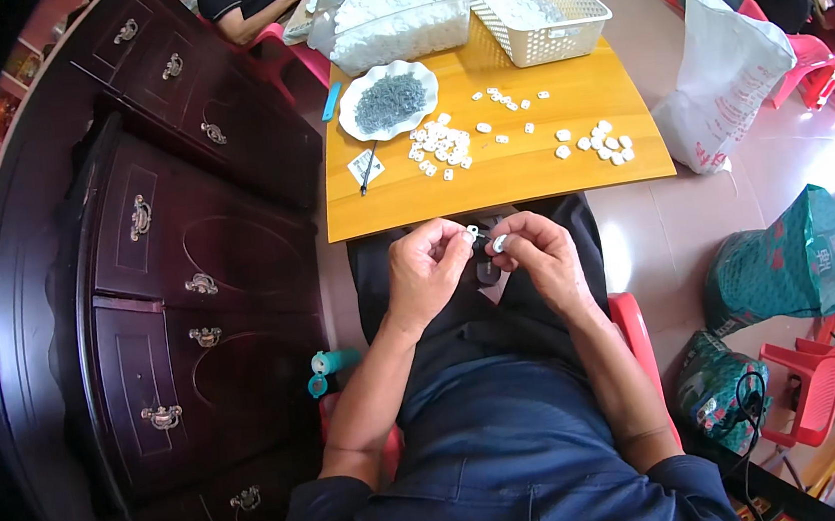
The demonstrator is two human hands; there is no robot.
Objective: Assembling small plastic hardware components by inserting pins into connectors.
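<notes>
Over my lap, just short of the table's near edge, my two hands almost meet. My left hand pinches a small white plastic piece with a hole between thumb and fingertips. In my right hand a rounded white plastic piece is gripped the same way. On the table lie a loose pile of small white pieces with holes and, to the right, a group of rounded white pieces. A scalloped white plate holds many small grey parts.
The yellow table also carries a clear bin of white pieces, a cream basket, a blue tool and a black pen. A dark cabinet stands left; a white sack and teal bag sit right.
</notes>
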